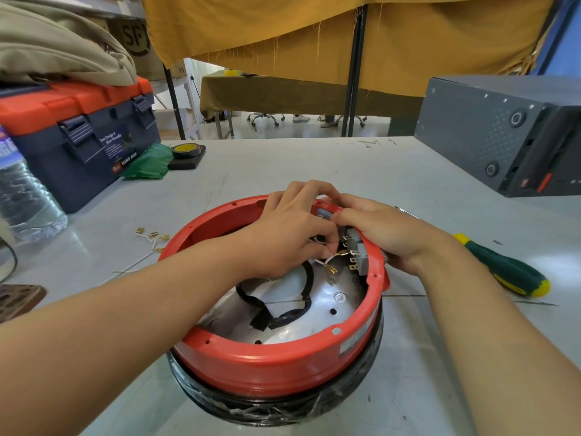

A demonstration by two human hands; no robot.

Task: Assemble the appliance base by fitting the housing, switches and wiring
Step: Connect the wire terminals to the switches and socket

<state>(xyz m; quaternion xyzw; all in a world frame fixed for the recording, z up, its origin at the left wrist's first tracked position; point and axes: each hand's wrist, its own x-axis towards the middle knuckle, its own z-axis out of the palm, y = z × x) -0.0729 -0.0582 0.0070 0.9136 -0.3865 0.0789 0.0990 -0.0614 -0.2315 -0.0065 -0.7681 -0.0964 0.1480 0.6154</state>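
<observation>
The red housing (276, 357), a round open ring, sits near the front edge of the grey table (314, 165), about midway along it, resting on a black base wrapped in clear film (273, 404). Inside it a silver metal plate (317, 313) shows, with a black taped cable (283, 309) curling over it. Grey switches (355, 247) with brass terminals are set into the far right wall of the ring. The left hand (292, 228) reaches over the rim into the housing, its fingers curled and pinching a white wire (323, 262) with a brass connector close to the switch terminals. The right hand (383, 234) lies over the outside of the rim by the switches, fingers bent round the wall and gripping it. Left of the housing, loose white wires with brass connectors (151, 239) lie on the table. A green and yellow screwdriver (503, 269) lies toward the right edge. A blue and orange toolbox (78, 133) and a water bottle (25, 196) stand at the left edge, and a dark grey case (490, 133) at the far right corner.
</observation>
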